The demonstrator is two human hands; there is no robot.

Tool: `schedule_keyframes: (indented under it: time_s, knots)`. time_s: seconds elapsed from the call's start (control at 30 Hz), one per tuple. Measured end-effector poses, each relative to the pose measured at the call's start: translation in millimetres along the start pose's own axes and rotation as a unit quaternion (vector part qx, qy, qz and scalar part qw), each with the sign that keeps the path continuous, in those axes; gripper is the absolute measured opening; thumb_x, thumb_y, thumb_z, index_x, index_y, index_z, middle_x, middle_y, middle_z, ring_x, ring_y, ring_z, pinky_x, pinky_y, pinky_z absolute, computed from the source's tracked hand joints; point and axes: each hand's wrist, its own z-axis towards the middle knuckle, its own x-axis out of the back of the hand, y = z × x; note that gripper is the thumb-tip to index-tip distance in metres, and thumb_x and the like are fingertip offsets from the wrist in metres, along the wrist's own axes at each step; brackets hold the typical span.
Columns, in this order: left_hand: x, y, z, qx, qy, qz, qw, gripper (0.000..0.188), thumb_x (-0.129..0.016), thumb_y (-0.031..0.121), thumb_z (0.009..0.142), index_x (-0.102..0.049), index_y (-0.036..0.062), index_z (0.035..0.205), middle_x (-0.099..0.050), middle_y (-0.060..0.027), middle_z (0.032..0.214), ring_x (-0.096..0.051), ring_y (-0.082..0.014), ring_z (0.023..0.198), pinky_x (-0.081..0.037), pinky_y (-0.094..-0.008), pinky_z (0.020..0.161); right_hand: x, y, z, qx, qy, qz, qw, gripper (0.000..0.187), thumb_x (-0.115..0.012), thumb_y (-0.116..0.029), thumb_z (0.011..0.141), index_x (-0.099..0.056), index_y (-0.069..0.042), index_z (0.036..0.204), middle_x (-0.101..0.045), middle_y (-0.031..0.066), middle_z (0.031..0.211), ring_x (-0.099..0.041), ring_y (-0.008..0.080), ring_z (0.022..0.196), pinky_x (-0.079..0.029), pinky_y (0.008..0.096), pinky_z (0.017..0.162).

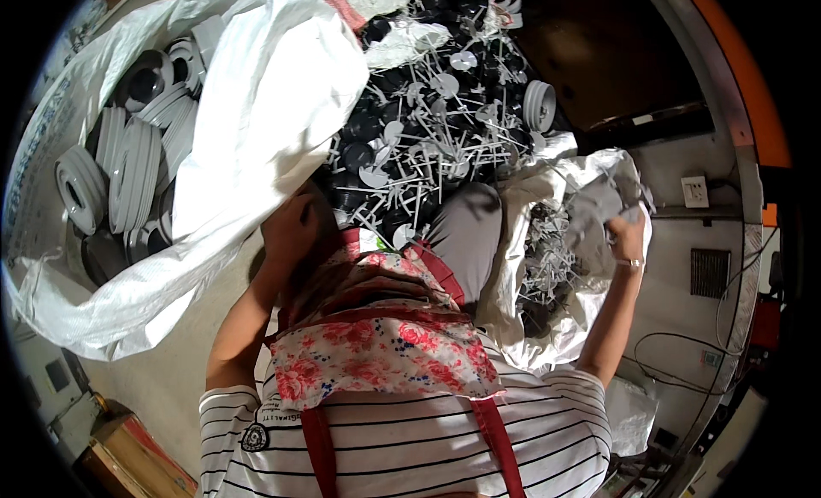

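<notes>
My left hand (289,228) is closed beside my left knee, next to the edge of a large white woven sack (278,96); what its fingers hold, if anything, is hidden. Over on the right, my right hand (629,234) is curled at the mouth of a smaller white sack (508,241). Grey, sheet-like material (596,204) lies against its fingertips, and I cannot make out exactly what they grip. Thin grey plastic sprues (547,257) fill that smaller sack. A heap of black round parts and grey sprues with discs (428,130) spreads before my knees.
Grey ringed plastic discs (135,173) fill the large sack at left. One grey ringed part (539,106) rests at the heap's right edge. A wall socket (694,192) and loose cables (684,337) are at the right. A wooden box (141,459) stands at lower left.
</notes>
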Motion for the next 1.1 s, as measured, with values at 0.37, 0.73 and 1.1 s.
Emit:
schedule_keyframes:
  time_s: [0.37,0.73,1.1]
  knots:
    - [-2.1,-0.3,7.7,-0.035,0.025,0.019,0.999,0.019,-0.063,0.007,0.073,-0.064,0.0031,0.092,-0.062,-0.0131,0.113,-0.060,-0.0334,0.098,-0.048,-0.0409,0.085,-136.0,-49.5,15.1,0.033,-0.172,-0.206,0.963,0.092,-0.083,-0.025,0.067,-0.032,0.001,0.139,-0.042,0.0201,0.138,-0.040,0.0296,0.129,-0.035,0.0391,0.107]
    - [-4.5,-3.6,7.3,-0.049,0.059,0.010,0.997,0.019,-0.064,0.015,0.076,-0.067,0.0084,0.093,-0.066,-0.0150,0.091,-0.063,-0.0330,0.087,-0.050,-0.0415,0.079,-330.9,6.2,168.9,0.148,-0.235,-0.482,0.831,0.120,-0.082,-0.038,0.060,-0.003,-0.018,0.148,0.004,0.0280,0.150,-0.015,0.0447,0.138,-0.038,0.0435,0.104]
    - [-4.8,-1.0,9.0,-0.058,0.059,-0.002,0.997,0.021,-0.065,0.014,0.075,-0.067,0.0085,0.095,-0.066,-0.0148,0.092,-0.063,-0.0331,0.088,-0.050,-0.0420,0.080,-305.8,35.0,184.5,0.024,-0.241,-0.155,0.958,0.066,-0.082,-0.025,0.058,-0.058,0.000,0.114,-0.064,0.0197,0.102,-0.062,0.0264,0.092,-0.049,0.0320,0.084]
